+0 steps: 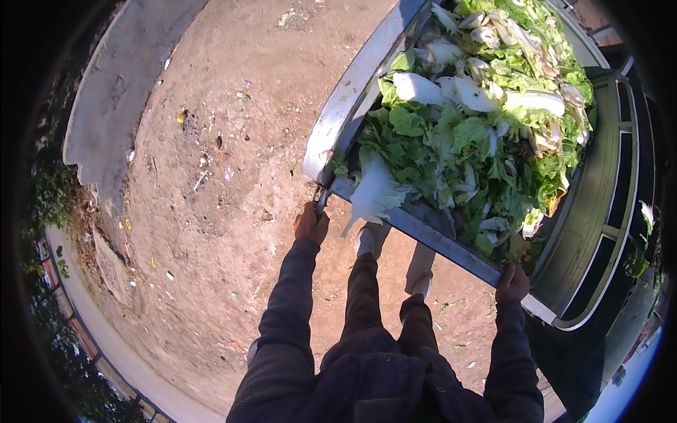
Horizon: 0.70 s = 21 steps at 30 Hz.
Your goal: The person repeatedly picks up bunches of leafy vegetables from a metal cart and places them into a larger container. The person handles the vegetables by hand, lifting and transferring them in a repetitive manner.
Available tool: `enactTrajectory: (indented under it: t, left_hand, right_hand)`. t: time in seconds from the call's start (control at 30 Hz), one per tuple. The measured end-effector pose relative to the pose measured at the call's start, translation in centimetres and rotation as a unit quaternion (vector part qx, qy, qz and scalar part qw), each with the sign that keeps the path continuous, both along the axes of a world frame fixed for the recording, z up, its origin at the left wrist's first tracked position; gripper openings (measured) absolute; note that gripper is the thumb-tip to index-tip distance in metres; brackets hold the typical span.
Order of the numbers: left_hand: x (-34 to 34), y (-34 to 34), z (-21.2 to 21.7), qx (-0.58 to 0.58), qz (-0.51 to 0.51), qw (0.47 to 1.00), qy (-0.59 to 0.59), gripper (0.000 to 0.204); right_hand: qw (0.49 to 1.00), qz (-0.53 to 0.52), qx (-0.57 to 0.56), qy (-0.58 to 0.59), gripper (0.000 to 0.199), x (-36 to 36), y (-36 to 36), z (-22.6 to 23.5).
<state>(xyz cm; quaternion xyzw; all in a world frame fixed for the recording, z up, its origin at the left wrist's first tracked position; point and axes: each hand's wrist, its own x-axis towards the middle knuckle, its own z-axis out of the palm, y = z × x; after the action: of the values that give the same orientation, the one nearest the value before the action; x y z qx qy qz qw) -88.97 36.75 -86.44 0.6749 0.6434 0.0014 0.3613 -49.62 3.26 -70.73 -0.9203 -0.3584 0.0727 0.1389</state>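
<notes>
A metal cargo bed [451, 248] stands in front of me, heaped with green and white leafy vegetable scraps [465, 134]. My left hand [312, 224] is closed around a dark metal latch handle [321, 201] at the bed's near left corner. At the near right corner, my right hand [513, 284] grips the bed's edge, with its fingertips partly hidden. One large pale cabbage leaf [374, 187] hangs over the near edge between my hands.
A green railed side panel [589, 233] slopes along the bed's right side. Bare dirt ground [218, 211] with scattered litter spreads to the left, bordered by a grey concrete strip [123, 92]. A road [106, 328] curves past at the lower left.
</notes>
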Motion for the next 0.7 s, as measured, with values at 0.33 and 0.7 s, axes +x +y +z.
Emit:
enactTrajectory:
  t: [0.33,0.7]
  left_hand:
    - [-2.0,2.1,7.1,0.001,-0.125,0.985,-0.120,0.059]
    - [-1.7,0.4,15.8,0.060,-0.222,0.971,0.057,0.049]
  right_hand:
    - [1.000,0.007,-0.004,-0.025,0.040,0.0,-0.3,-0.3]
    - [0.994,-0.067,-0.056,-0.065,0.025,-0.2,-0.7,-0.5]
